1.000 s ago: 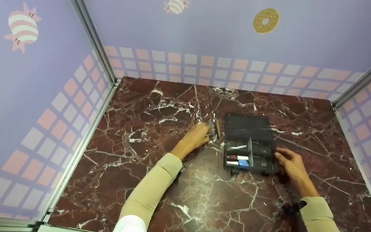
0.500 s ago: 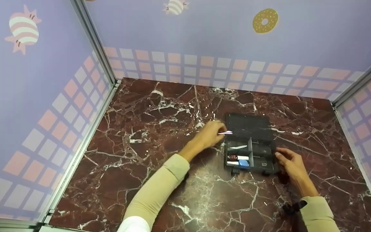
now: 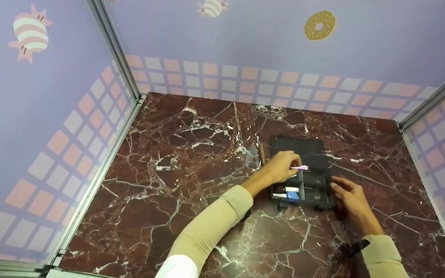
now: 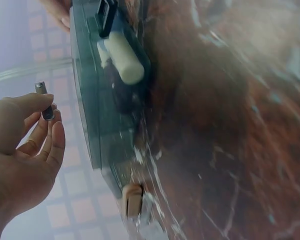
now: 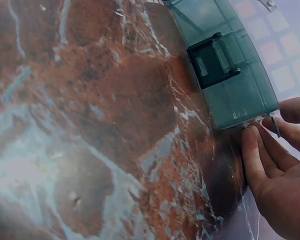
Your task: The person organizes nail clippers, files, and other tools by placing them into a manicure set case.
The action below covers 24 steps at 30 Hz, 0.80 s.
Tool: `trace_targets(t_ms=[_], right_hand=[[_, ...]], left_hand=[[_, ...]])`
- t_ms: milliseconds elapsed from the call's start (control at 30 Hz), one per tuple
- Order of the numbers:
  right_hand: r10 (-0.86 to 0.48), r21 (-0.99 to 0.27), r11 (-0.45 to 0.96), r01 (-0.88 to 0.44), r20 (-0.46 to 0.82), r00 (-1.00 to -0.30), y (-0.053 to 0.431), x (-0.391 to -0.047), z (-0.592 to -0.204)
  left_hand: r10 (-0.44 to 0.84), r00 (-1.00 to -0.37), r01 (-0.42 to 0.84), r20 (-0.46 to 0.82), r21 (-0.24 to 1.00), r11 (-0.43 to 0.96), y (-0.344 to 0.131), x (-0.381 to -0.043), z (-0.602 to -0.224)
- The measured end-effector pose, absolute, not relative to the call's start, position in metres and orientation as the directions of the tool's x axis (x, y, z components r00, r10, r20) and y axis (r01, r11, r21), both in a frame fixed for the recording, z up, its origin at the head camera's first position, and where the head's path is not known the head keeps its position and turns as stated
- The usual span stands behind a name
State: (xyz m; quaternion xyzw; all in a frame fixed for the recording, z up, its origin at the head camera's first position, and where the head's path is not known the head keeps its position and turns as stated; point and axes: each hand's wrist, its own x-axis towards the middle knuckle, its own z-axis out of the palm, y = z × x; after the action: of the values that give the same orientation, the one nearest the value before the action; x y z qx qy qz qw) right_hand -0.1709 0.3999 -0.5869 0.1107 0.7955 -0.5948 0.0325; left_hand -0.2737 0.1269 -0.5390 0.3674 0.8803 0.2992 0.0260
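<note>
My left hand (image 3: 284, 166) pinches a small shiny metal nail clipper (image 4: 44, 100) between thumb and fingertips. It is above the open dark see-through compartment box (image 3: 315, 181), near the middle divider. In the left wrist view the clipper stands apart from the box. My right hand (image 3: 350, 197) holds the box's right side, thumb at the rim and fingers against the wall (image 5: 240, 107). In the front left compartment lie nail polish bottles with white caps (image 3: 292, 189), one dark and one blue (image 3: 292, 195). The left hand partly hides the back left compartment.
The box lid (image 3: 296, 143) lies back behind the compartments. Left of the box on the marbled table (image 3: 191, 162) lie a clear flat item (image 3: 252, 156) and a thin brown wooden-looking piece (image 3: 262, 153). Patterned walls enclose the back and sides.
My left hand has lifted the nail clipper from beside the clear item and carried it right, over the box. My right hand has stayed at the box's right side.
</note>
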Motion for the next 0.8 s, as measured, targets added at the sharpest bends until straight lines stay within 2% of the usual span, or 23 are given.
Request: trace_targets(t_ms=[267,800], right_hand=[[0.115,-0.923,0.308,0.233,-0.207,-0.972,0.404,-0.172,-0.585],[0.107,-0.921,0.292,0.260,-0.239,-0.965,0.398,-0.173,-0.575]], left_hand=[[0.663,-0.731,0.616,0.161,0.572,0.541,0.157,-0.270,-0.536],[0.644,-0.762,0.579,0.073,0.524,0.625,0.190,-0.261,-0.551]])
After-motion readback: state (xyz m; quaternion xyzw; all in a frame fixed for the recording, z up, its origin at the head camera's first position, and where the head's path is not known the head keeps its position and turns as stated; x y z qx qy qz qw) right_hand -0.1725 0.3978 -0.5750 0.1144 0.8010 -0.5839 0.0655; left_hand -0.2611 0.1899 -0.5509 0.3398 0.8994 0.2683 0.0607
